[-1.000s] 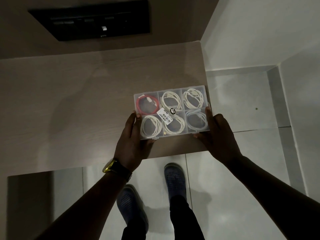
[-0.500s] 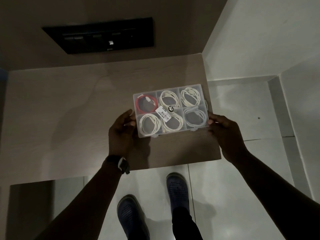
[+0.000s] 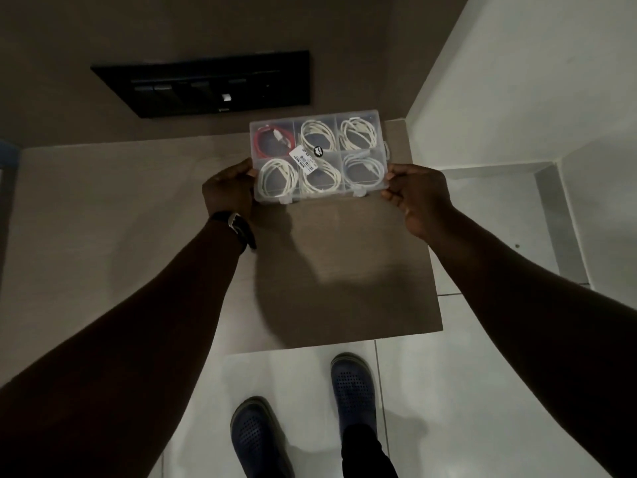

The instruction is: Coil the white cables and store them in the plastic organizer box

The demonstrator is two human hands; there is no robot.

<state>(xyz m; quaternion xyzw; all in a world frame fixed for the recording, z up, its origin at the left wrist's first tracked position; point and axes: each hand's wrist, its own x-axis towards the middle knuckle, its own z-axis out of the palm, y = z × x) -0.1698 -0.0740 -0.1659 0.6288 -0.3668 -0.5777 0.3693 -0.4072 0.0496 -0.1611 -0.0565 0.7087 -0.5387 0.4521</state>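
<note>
1. Clear plastic organizer box (image 3: 319, 157) sits between my two hands, lid shut as far as I can judge, held above the far right corner of the wooden table (image 3: 113, 215).
2. My left hand (image 3: 229, 193) pinches the box's near left corner; my right hand (image 3: 418, 193) pinches the near right corner, fingers closed tight on the rim.
3. Five compartments hold coiled white cables (image 3: 277, 177); the far left one holds a red cable (image 3: 272, 141). A white label (image 3: 305, 160) lies across the middle of the lid.
4. Coiling and storing look finished to me; only setting the box down seems left.
5. Dim light hides detail: I cannot tell whether the two front latches (image 3: 360, 193) are snapped, and the label's print is unreadable.
</note>
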